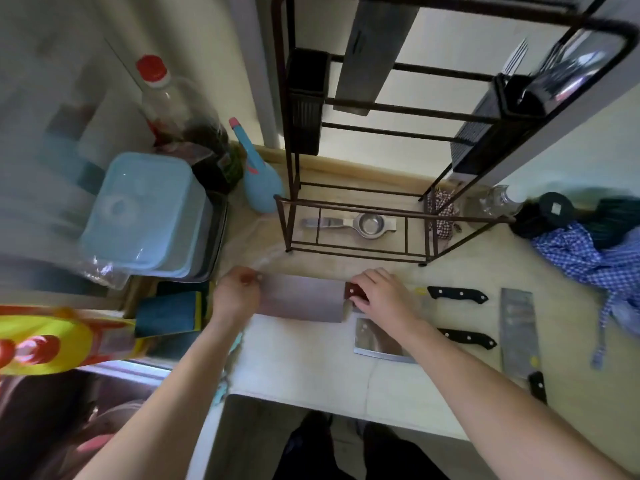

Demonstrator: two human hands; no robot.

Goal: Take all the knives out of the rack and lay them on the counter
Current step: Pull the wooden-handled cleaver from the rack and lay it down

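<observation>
A broad cleaver with a reddish-brown handle lies flat on the pale counter in front of the dark metal rack. My left hand pinches the blade's far end. My right hand is closed over its handle. Three more knives lie to the right: a black-handled one partly under my right hand, a second cleaver with a black handle, and a long cleaver lying lengthwise. One wide blade still hangs in the rack's upper part.
A blue lidded container, bottles and a blue sprayer crowd the left. A metal strainer lies on the rack's base. A blue checked cloth and black lid sit at right. Cutlery holders hang on the rack. The sink is at lower left.
</observation>
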